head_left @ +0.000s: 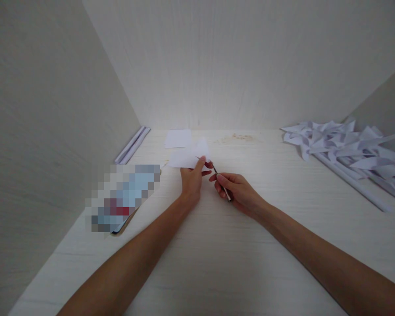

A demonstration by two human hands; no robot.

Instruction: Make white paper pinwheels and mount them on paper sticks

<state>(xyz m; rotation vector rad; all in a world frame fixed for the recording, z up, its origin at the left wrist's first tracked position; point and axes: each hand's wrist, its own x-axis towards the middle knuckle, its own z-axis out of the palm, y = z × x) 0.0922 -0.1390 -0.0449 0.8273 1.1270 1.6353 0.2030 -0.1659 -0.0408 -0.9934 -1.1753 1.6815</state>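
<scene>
My left hand (192,179) is closed on a white sheet of paper (187,154), with the thumb on top and the fingers underneath. A thin line shows on the paper beside the thumb tip; I cannot tell whether it is a cut or a crease. To the right, my right hand (233,188) grips a slim, dark, pen-like tool (226,193) with a narrow tip. That tip points up and left to the paper's right edge, close to the left fingers. Its exact kind is too small to make out.
Behind the held sheet lies a square stack of white paper (178,138). Rolled paper tubes (133,145) rest along the left wall. A pixelated phone-like object (128,199) lies at left. Paper pinwheels (342,145) with paper sticks pile up at right. Brownish crumbs (242,137) lie near the back wall.
</scene>
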